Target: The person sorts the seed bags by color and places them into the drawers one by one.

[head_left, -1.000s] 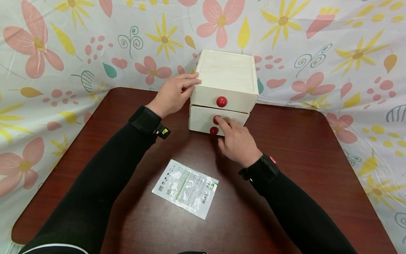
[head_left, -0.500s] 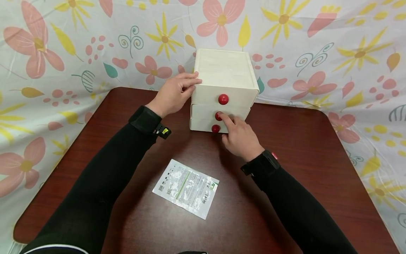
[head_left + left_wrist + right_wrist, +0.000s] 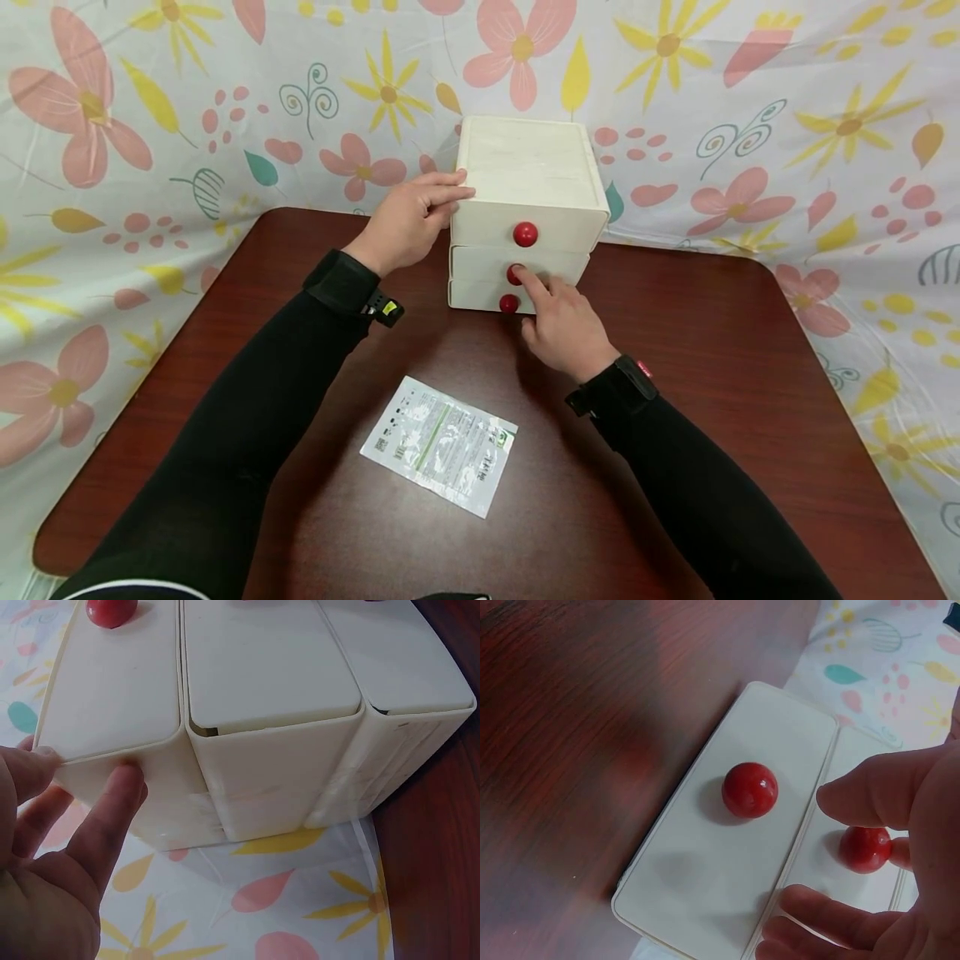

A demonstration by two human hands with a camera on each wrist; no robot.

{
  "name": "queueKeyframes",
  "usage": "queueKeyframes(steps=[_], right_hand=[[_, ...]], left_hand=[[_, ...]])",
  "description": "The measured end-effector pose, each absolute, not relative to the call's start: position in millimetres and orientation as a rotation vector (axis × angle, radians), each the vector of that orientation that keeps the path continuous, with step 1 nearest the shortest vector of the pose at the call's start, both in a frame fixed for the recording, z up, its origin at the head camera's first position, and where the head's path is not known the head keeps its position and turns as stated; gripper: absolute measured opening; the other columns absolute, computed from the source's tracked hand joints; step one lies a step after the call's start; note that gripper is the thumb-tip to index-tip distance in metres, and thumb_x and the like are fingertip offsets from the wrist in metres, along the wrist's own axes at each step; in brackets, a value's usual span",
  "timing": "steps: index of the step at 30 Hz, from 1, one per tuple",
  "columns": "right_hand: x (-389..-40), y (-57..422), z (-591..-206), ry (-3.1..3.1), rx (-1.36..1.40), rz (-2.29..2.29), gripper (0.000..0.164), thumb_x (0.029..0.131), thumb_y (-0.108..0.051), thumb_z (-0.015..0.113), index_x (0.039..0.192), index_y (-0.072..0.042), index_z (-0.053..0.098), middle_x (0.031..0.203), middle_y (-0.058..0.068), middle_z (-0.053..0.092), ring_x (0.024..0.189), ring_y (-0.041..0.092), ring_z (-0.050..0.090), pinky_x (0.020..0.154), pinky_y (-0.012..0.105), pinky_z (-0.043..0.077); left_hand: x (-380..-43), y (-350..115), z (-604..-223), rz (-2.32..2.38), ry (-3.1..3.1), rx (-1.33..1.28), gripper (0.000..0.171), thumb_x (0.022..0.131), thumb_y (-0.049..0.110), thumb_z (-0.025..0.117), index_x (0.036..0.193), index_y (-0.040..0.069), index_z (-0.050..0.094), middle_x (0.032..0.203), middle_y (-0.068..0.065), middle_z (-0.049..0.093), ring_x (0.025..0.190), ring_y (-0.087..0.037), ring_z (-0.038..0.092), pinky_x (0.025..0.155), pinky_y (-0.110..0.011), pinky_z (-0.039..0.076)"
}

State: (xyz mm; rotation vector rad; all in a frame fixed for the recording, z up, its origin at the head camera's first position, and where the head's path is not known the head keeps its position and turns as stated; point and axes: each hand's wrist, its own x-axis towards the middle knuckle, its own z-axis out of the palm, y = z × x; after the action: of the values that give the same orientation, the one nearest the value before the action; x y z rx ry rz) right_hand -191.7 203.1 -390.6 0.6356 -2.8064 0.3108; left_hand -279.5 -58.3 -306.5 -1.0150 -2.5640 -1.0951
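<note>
A cream three-drawer cabinet with round red knobs stands at the back of the table, all its drawer fronts nearly flush. My left hand rests against its upper left corner, fingers over the top edge and thumb on the side wall. The index fingertip of my right hand touches the middle red knob; the thumb is apart from it and the other fingers lie loosely bent. Below it sits the bottom knob, and above it the top knob.
A flat white printed packet with a green stripe lies on the dark brown table in front of the cabinet. A white curtain with flowers hangs close behind and around the table.
The middle drawer has gone back in and the dark gap above it has closed. The cabinet's top has straightened. My right hand has moved slightly forward; the left stays in place.
</note>
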Motion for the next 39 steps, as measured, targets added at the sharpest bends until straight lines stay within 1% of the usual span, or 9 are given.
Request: queueKeyframes(steps=[7,14,20,24,31,35,39], right_hand=[[-191.9,204.2,-391.9,-2.82,0.633,0.315,0.068,0.086,-0.009,0.061,0.149,-0.009,0.037,0.105,0.021,0.056,0.09,0.035,0.053,0.08,0.048,0.048],[-190.7,201.0,-392.9,-2.837,0.627,0.338,0.069,0.086,-0.009,0.063,0.149,-0.01,0.036,0.104,0.022,0.055,0.089,0.034,0.052,0.08,0.047,0.047],[-189.7,197.1,-391.9,-2.843,0.62,0.341,0.071,0.086,-0.009,0.065,0.15,-0.009,0.035,0.105,0.022,0.055,0.089,0.035,0.052,0.081,0.048,0.047],[-188.9,196.0,-391.0,-2.854,0.61,0.329,0.072,0.086,-0.009,0.065,0.151,-0.01,0.034,0.106,0.022,0.054,0.089,0.034,0.052,0.081,0.047,0.048],[-181.8,199.6,-391.7,-2.882,0.612,0.307,0.083,0.087,-0.013,0.066,0.158,-0.012,0.023,0.115,0.025,0.054,0.099,0.035,0.053,0.087,0.045,0.049],[-172.8,201.9,-386.7,-2.879,0.627,0.304,0.078,0.089,-0.014,0.066,0.157,-0.009,0.027,0.117,0.025,0.054,0.098,0.035,0.055,0.087,0.045,0.049],[-163.2,200.3,-380.0,-2.92,0.617,0.36,0.071,0.092,-0.016,0.064,0.154,-0.009,0.032,0.122,0.024,0.055,0.101,0.035,0.058,0.087,0.045,0.051]], left_hand=[[-281.3,-58.5,-308.1,-1.068,-2.567,-1.029,0.033,0.105,0.014,0.054,0.137,0.01,0.063,0.151,-0.002,0.046,0.122,-0.015,0.057,0.08,-0.025,0.045],[-282.1,-59.1,-309.2,-1.106,-2.586,-1.034,0.034,0.105,0.012,0.053,0.137,0.009,0.063,0.153,-0.003,0.043,0.109,-0.015,0.064,0.084,-0.024,0.048],[-283.9,-59.7,-310.1,-1.098,-2.59,-1.023,0.033,0.105,0.011,0.052,0.136,0.009,0.063,0.153,-0.003,0.043,0.105,-0.015,0.065,0.084,-0.024,0.048],[-283.7,-59.5,-310.9,-1.115,-2.583,-1.011,0.033,0.105,0.011,0.052,0.135,0.009,0.064,0.152,-0.002,0.043,0.107,-0.015,0.065,0.086,-0.022,0.049],[-283.8,-59.5,-309.6,-1.089,-2.586,-1.022,0.034,0.105,0.012,0.051,0.137,0.009,0.062,0.153,-0.002,0.042,0.114,-0.015,0.062,0.089,-0.02,0.048],[-283.9,-59.2,-307.1,-1.123,-2.59,-1.022,0.034,0.105,0.012,0.052,0.137,0.009,0.062,0.153,-0.001,0.042,0.118,-0.015,0.059,0.091,-0.021,0.048],[-284.0,-61.1,-307.4,-1.181,-2.588,-1.011,0.035,0.104,0.012,0.053,0.137,0.009,0.062,0.154,0.001,0.041,0.123,-0.014,0.055,0.092,-0.021,0.048]])
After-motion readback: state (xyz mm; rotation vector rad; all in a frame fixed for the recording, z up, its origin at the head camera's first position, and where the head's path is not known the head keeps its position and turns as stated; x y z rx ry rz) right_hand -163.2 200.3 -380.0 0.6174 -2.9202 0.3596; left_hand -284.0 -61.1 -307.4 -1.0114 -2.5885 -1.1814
